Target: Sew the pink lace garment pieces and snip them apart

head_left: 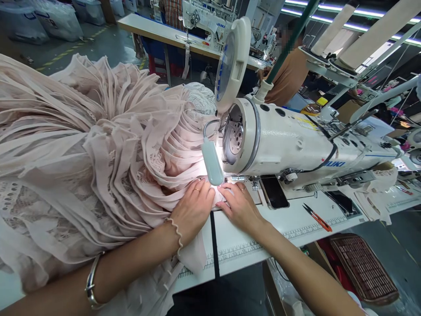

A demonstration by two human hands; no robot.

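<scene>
A long gathered heap of pale pink fabric with lace parts runs to the sewing machine. My left hand lies on the fabric just left of the machine head, its fingers stretched forward and pressing down. Beside it, my right hand rests on the fabric edge with thumb and fingers apart. The fingertips of both hands come close together below a pale green lamp, which lights the cloth. The presser foot shows just past my right fingers. Whether either hand pinches cloth underneath is hidden.
A phone and orange-handled thread snips lie on the white table. Thread cones stand at upper right. A brown woven basket sits below. Another person works behind the machine. Plastic bins stand far left.
</scene>
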